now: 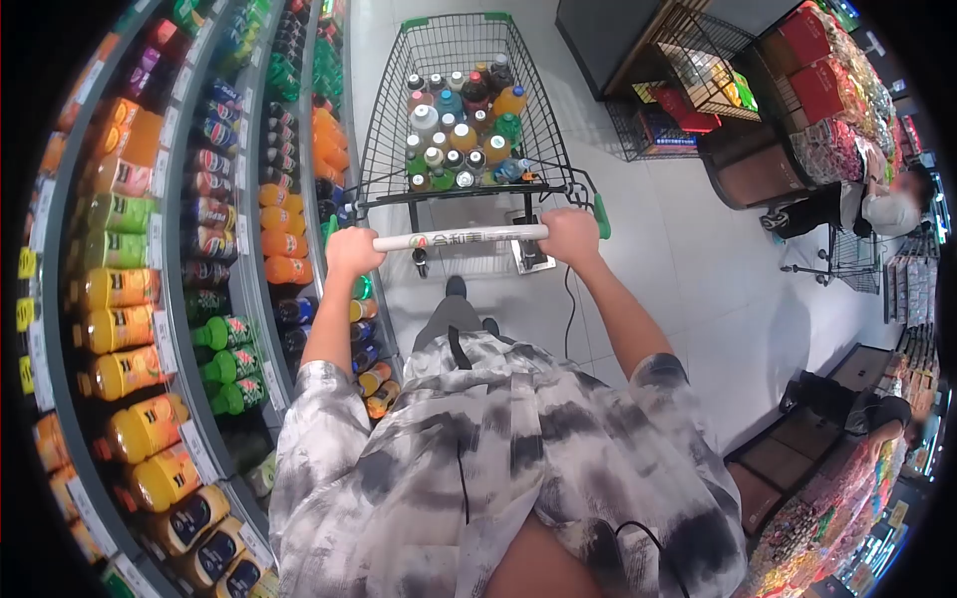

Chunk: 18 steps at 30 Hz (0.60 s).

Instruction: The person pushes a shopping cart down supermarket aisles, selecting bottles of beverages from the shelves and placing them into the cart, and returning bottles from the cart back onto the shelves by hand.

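Black-and-white shirt cloth (pixel 498 448) lies closest; beyond it the left hand (pixel 354 251) and right hand (pixel 571 237), well apart, are wrapped around opposite ends of the white handle (pixel 461 238). Just ahead stands the shopping cart (pixel 439 193), carrying bottles (pixel 462 138), mostly caps up. Good steering likely calls for even pressure from both hands, clearance from the drink shelf (pixel 171 344) at left, and gentle turns so nothing tips.
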Tool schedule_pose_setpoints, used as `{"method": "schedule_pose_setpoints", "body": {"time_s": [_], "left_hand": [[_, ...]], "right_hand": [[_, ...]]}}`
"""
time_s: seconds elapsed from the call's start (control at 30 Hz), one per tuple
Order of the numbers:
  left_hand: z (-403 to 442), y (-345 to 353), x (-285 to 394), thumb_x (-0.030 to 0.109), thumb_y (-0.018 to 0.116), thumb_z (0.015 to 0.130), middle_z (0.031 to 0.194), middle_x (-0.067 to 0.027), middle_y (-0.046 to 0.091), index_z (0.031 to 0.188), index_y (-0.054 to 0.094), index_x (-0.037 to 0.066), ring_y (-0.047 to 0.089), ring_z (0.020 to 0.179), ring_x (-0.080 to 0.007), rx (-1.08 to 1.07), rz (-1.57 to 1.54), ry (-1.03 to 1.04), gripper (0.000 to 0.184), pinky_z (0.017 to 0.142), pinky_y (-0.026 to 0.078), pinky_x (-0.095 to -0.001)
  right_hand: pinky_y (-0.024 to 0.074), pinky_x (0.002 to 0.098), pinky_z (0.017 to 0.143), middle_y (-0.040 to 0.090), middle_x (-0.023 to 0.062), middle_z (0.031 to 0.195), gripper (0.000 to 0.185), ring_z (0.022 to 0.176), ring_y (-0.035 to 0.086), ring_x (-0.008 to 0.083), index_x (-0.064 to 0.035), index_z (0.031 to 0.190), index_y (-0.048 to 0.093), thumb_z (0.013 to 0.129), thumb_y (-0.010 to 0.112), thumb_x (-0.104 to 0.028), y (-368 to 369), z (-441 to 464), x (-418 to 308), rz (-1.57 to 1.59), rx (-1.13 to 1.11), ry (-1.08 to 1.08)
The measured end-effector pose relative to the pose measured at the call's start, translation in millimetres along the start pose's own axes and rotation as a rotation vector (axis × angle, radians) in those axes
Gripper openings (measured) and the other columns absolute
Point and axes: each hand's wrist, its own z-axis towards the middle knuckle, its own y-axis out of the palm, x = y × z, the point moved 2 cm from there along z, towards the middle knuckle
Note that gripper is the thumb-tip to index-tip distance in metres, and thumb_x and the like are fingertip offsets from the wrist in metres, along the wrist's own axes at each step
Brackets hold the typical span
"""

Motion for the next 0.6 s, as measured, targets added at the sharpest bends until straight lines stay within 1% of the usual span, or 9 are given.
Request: {"method": "schedule_pose_setpoints", "body": {"time_s": [0.13,0.2,0.37,0.43,0.5,0.57,0.6], "left_hand": [[49.0,-7.5,-7.1,0.032,0.063,0.069,0.072,-0.0135,0.068,0.07,0.072,0.015,0.067,0.071,-0.0323,0.017,-0.009,0.025,0.02,0.068,0.054,-0.0426],[74.3,-11.1,-9.8,0.033,0.063,0.069,0.069,-0.0124,0.067,0.069,0.072,0.015,0.067,0.068,-0.0321,0.061,0.012,0.071,0.02,0.066,0.054,-0.0426],[141.2,-27.3,-13.3,0.034,0.063,0.069,0.072,-0.0111,0.068,0.069,0.071,0.015,0.067,0.069,-0.0313,0.043,0.01,0.067,0.021,0.065,0.054,-0.0424],[168.4,-41.2,-12.0,0.034,0.063,0.069,0.074,-0.0111,0.069,0.069,0.071,0.015,0.067,0.07,-0.031,0.009,-0.006,0.046,0.021,0.064,0.054,-0.0424],[196.3,-47.6,-15.0,0.034,0.062,0.07,0.074,-0.0104,0.069,0.071,0.071,0.015,0.067,0.07,-0.0311,0.0,-0.005,0.047,0.02,0.064,0.054,-0.0428],[229.0,-48.8,-19.4,0.033,0.062,0.07,0.074,-0.0103,0.069,0.071,0.071,0.015,0.067,0.071,-0.0312,0.006,0.023,0.055,0.02,0.064,0.054,-0.0431],[243.3,-52.0,-17.9,0.033,0.061,0.07,0.074,-0.0111,0.069,0.072,0.071,0.014,0.067,0.071,-0.0315,0.004,0.026,0.061,0.021,0.065,0.054,-0.0428]], "right_hand": [[0.0495,0.0408,0.062,0.062,0.007,0.065,0.013,0.066,0.063,0.0272,-0.0127,0.067,0.066,0.063,0.066,-0.025,4.1,45.7,20.7,0.004,0.002,0.021],[0.0481,0.0429,0.06,0.061,0.0089,0.064,0.015,0.064,0.062,0.0293,-0.0108,0.062,0.061,0.06,0.067,-0.024,4.8,69.6,33.0,0.014,0.044,0.002],[0.0471,0.0422,0.058,0.06,0.0078,0.063,0.017,0.062,0.061,0.0283,-0.0104,0.061,0.059,0.06,0.067,-0.025,9.6,130.8,63.1,0.014,0.091,-0.021],[0.0491,0.0411,0.062,0.062,0.0077,0.065,0.012,0.066,0.063,0.0283,-0.0114,0.062,0.061,0.059,0.067,-0.022,5.1,160.2,73.1,0.008,0.038,0.01],[0.0491,0.0409,0.062,0.062,0.0077,0.064,0.013,0.066,0.063,0.0286,-0.0113,0.062,0.061,0.059,0.067,-0.022,8.4,186.9,86.9,0.0,0.039,0.017],[0.0479,0.042,0.06,0.06,0.0062,0.063,0.016,0.063,0.061,0.029,-0.0116,0.065,0.061,0.059,0.067,-0.025,19.7,213.7,105.5,0.001,0.038,-0.014],[0.0488,0.0422,0.061,0.061,0.0063,0.067,0.016,0.065,0.062,0.0295,-0.0124,0.068,0.061,0.06,0.067,-0.025,18.6,224.0,111.9,0.004,-0.005,0.03]]}}
